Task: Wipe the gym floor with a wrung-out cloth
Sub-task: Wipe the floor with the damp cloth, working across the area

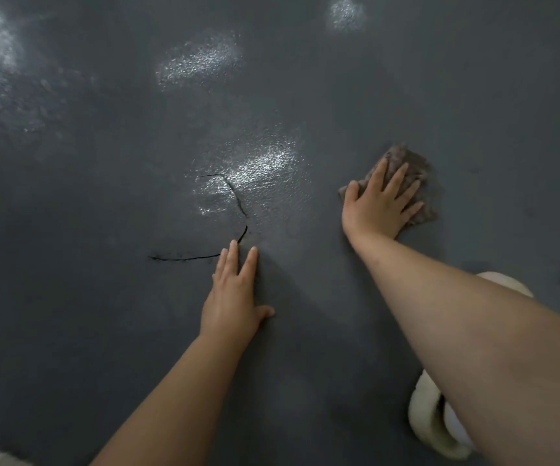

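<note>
The dark grey gym floor (104, 203) fills the view. A crumpled brownish-grey cloth (416, 169) lies on it at the right. My right hand (377, 205) presses flat on the cloth with its fingers spread and straight. The cloth shows beyond my fingertips and to their right. My left hand (235, 297) rests flat on the bare floor in the middle, fingers straight, holding nothing.
A thin black crack (235, 196) curves through the floor just ahead of my left fingertips. Shiny wet-looking patches (258, 166) reflect light in the middle and further up. Pale fabric (429, 422) shows under my right forearm at the lower right.
</note>
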{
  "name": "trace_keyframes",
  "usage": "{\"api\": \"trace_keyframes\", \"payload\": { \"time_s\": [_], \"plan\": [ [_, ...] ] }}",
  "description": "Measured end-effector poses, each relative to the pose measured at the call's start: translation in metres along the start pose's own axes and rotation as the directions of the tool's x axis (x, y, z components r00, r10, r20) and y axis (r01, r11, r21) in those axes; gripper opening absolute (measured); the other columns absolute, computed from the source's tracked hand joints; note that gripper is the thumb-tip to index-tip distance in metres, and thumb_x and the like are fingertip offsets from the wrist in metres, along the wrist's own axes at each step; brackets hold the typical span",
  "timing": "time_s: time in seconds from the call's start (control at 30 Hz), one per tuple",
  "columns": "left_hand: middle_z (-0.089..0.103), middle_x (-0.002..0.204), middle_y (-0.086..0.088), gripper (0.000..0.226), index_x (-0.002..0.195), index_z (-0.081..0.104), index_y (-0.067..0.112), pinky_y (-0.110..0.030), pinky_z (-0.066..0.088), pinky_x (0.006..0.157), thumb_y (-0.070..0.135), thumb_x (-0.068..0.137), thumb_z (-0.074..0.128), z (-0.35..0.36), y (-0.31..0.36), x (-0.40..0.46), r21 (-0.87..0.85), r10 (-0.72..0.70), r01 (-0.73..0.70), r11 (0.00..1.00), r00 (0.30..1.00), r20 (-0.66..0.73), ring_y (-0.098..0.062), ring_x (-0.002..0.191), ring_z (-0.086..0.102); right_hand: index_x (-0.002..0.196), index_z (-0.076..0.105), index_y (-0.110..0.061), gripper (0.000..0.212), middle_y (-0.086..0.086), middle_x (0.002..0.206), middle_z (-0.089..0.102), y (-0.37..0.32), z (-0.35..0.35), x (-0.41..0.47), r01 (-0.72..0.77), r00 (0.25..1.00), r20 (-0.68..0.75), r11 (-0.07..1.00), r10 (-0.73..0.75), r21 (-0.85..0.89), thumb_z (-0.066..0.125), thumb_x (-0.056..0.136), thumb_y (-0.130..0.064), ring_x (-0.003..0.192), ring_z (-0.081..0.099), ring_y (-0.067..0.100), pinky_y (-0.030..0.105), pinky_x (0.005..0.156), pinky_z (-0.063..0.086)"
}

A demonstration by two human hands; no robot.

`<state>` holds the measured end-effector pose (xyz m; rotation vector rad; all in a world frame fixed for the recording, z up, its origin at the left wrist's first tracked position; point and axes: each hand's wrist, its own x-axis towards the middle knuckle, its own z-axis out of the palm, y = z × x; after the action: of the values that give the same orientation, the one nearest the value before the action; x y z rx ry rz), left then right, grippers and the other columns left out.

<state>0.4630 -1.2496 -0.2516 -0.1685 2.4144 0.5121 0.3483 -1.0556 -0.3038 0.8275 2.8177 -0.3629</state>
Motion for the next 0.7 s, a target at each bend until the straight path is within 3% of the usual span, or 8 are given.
{"api": "trace_keyframes", "payload": {
  "time_s": [0.17, 0.33, 0.4, 0.5, 0.7],
  "plan": [
    [-0.002, 0.159, 0.005, 0.082, 0.150, 0.018, 0.027, -0.036, 0.029, 0.109, 0.021, 0.085, 0.069, -0.010, -0.033, -0.016, -0.132, -0.084, 0.065, 0.989, 0.986, -0.143, -0.017, 0.143, 0.009, 0.152, 0.013, -0.022, 0.065, 0.011, 0.159, 0.003, -0.021, 0.020, -0.069, 0.213, 0.976, 0.056, 0.975, -0.210, -0.056, 0.036, 0.095, -0.043, 0.144, 0.001, 0.038, 0.058, 0.112, 0.002],
    [0.003, 0.159, 0.000, 0.074, 0.149, 0.022, 0.027, -0.040, 0.025, 0.111, 0.011, 0.088, 0.060, -0.013, -0.073, -0.031, -0.125, -0.255, 0.234, 0.964, 0.949, -0.187, -0.023, 0.143, 0.010, 0.140, 0.045, -0.018, 0.067, 0.016, 0.147, 0.039, -0.037, 0.048, -0.176, 0.466, 0.883, 0.108, 0.881, -0.457, -0.084, 0.032, 0.081, -0.045, 0.135, 0.029, 0.043, 0.062, 0.108, 0.018],
    [0.002, 0.159, -0.001, 0.073, 0.149, 0.022, 0.027, -0.039, 0.022, 0.112, 0.002, 0.086, 0.050, -0.013, -0.085, -0.038, -0.134, -0.293, 0.271, 0.953, 0.938, -0.185, -0.024, 0.143, 0.009, 0.136, 0.049, -0.018, 0.066, 0.015, 0.143, 0.044, -0.033, 0.058, -0.218, 0.602, 0.793, 0.182, 0.794, -0.581, -0.085, 0.034, 0.078, -0.045, 0.133, 0.029, 0.041, 0.059, 0.107, 0.016],
    [0.000, 0.159, -0.001, 0.073, 0.150, 0.019, 0.028, -0.040, 0.021, 0.113, 0.003, 0.088, 0.049, -0.014, -0.094, -0.046, -0.130, -0.325, 0.307, 0.943, 0.932, -0.160, -0.023, 0.144, 0.005, 0.136, 0.047, -0.023, 0.066, 0.010, 0.146, 0.040, -0.019, 0.066, -0.260, 0.797, 0.592, 0.310, 0.598, -0.744, -0.087, 0.033, 0.076, -0.048, 0.134, 0.028, 0.037, 0.055, 0.107, 0.015],
    [-0.001, 0.159, -0.004, 0.078, 0.151, 0.013, 0.031, -0.041, 0.022, 0.113, 0.044, 0.089, 0.058, -0.014, -0.108, -0.052, -0.018, -0.303, 0.304, 0.952, 0.940, -0.159, -0.025, 0.145, 0.006, 0.131, 0.056, -0.026, 0.065, 0.006, 0.141, 0.050, -0.013, 0.060, -0.205, 0.981, 0.191, 0.384, 0.166, -0.903, -0.098, 0.033, 0.078, -0.056, 0.129, 0.045, 0.034, 0.048, 0.107, 0.024]
  ]
}}
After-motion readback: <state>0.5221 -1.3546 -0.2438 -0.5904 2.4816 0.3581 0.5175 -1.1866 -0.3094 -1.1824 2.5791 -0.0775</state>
